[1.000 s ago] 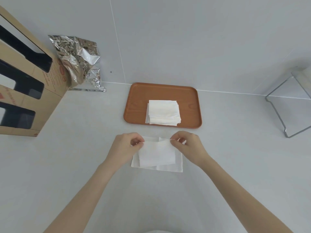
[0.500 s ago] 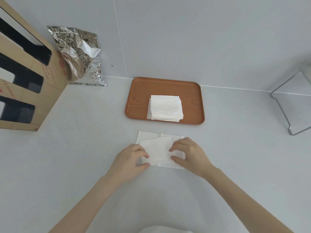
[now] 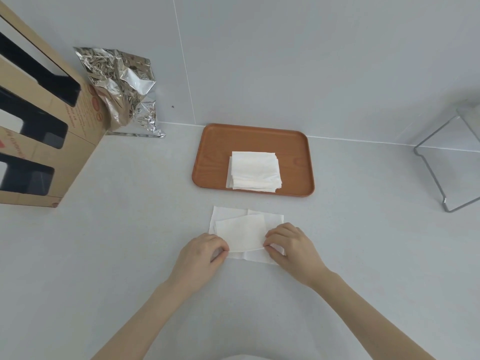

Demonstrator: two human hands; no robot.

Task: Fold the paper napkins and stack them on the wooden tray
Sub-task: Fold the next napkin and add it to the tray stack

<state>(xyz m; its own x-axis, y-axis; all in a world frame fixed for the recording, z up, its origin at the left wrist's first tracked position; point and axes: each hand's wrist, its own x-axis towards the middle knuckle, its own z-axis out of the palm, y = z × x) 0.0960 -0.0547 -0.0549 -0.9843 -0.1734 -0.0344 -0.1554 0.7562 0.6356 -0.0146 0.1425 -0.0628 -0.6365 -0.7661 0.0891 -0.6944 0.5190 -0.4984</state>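
Both hands are down on the white table (image 3: 117,255), the left hand (image 3: 201,253) and right hand (image 3: 292,246) each pinching a near corner of the top napkin (image 3: 240,233), folded over on the loose napkins (image 3: 272,216) beneath. Just beyond sits the wooden tray (image 3: 215,149), carrying a stack of folded napkins (image 3: 254,170) at its near edge.

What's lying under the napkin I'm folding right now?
More white napkins show under the folded napkin, resting on the counter. Their count and middle are hidden.
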